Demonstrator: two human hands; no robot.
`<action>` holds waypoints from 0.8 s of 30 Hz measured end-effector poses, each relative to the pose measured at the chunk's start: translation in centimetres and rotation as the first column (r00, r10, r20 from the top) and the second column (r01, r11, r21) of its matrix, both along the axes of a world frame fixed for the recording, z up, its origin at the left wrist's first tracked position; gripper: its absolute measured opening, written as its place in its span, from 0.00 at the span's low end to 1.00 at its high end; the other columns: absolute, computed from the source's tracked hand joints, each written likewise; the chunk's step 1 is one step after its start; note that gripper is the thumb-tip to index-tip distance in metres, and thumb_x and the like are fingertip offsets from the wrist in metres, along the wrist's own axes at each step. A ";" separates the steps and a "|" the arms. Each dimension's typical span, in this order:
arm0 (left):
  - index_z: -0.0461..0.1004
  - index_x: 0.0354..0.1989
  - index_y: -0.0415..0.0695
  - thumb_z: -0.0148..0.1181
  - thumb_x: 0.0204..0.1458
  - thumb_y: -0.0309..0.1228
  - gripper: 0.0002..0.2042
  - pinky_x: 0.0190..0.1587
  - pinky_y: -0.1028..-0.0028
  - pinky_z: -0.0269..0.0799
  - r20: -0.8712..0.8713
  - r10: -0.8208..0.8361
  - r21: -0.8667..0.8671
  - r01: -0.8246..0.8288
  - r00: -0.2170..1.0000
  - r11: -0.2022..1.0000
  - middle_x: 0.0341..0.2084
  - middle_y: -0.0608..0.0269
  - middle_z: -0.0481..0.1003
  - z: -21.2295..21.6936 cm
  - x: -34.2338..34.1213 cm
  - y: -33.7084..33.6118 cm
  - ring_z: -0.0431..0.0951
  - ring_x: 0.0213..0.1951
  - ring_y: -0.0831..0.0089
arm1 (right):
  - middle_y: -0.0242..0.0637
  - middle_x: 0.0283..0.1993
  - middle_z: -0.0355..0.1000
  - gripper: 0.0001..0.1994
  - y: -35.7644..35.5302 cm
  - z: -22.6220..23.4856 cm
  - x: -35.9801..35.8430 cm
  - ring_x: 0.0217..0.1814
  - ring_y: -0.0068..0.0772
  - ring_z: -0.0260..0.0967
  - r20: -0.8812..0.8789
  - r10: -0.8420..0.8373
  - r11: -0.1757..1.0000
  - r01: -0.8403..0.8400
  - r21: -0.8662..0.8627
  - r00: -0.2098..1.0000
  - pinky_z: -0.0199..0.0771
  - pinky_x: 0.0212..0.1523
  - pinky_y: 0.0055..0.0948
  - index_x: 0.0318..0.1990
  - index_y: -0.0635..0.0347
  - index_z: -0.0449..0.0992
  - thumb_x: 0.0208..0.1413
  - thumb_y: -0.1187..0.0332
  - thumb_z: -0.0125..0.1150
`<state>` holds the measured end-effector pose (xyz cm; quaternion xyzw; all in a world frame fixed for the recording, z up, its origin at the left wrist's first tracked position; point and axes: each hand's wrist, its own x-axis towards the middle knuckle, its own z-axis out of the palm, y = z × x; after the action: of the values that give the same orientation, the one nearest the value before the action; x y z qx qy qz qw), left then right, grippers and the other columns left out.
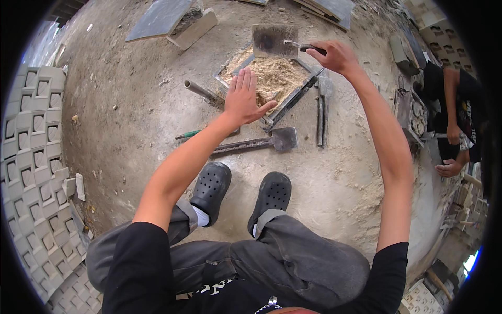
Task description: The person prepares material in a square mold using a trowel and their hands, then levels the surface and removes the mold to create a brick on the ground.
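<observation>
My right hand [337, 56] grips the dark handle of a trowel, and the trowel's broad square blade [275, 41] hovers over the far edge of a metal frame mould. The mould [286, 108] lies on the ground, filled with loose sandy mix [280, 76]. My left hand [244, 98] is flat with the fingers together and the thumb stretched out, above the mould's near left side; it holds nothing. Whether its palm touches the mix is hidden. Close to my left wrist is an upright metal pipe [196, 89].
Nearer my feet lie a flat-bladed metal tool [284, 139] and a green-handled tool [188, 134]. Long metal bars [321, 118] rest right of the mould. Stacked patterned blocks [39, 131] line the left. Slabs [162, 21] lie ahead. Another person's hands [454, 166] work at the far right.
</observation>
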<state>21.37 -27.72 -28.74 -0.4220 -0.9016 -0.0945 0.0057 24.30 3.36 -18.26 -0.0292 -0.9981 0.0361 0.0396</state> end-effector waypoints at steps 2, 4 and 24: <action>0.46 0.68 0.25 0.40 0.52 0.73 0.56 0.73 0.58 0.37 0.029 -0.034 0.008 0.034 0.999 0.999 0.69 0.34 0.47 0.3 0.7 0.5 0.43 0.73 0.48 | 0.39 0.36 0.79 0.20 0.7 0.3 1.0 0.40 0.45 0.77 0.016 0.083 0.997 -0.083 0.007 0.996 0.76 0.39 0.41 0.47 0.43 0.82 0.59 0.44 0.54; 0.46 0.68 0.25 0.41 0.52 0.73 0.56 0.73 0.57 0.38 0.050 -0.047 0.023 0.046 0.998 0.999 0.69 0.33 0.47 0.6 1.1 1.2 0.43 0.73 0.48 | 0.38 0.34 0.79 0.20 1.1 0.2 2.1 0.39 0.45 0.76 0.002 0.144 0.989 -0.144 0.026 0.990 0.75 0.39 0.40 0.47 0.45 0.82 0.59 0.45 0.55; 0.45 0.69 0.25 0.40 0.55 0.69 0.53 0.73 0.57 0.38 0.157 -0.231 -0.042 0.240 0.960 0.970 0.70 0.34 0.47 0.2 0.7 6.5 0.43 0.73 0.47 | 0.36 0.25 0.75 0.19 -0.6 -2.5 24.7 0.24 0.28 0.71 0.139 -0.826 0.318 0.655 -0.686 0.546 0.73 0.28 0.32 0.43 0.58 0.81 0.60 0.52 0.57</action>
<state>22.07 -21.23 -28.53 -0.5179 -0.8453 -0.0988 -0.0866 49.03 2.72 -20.80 -0.4935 -0.7703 0.3720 0.1573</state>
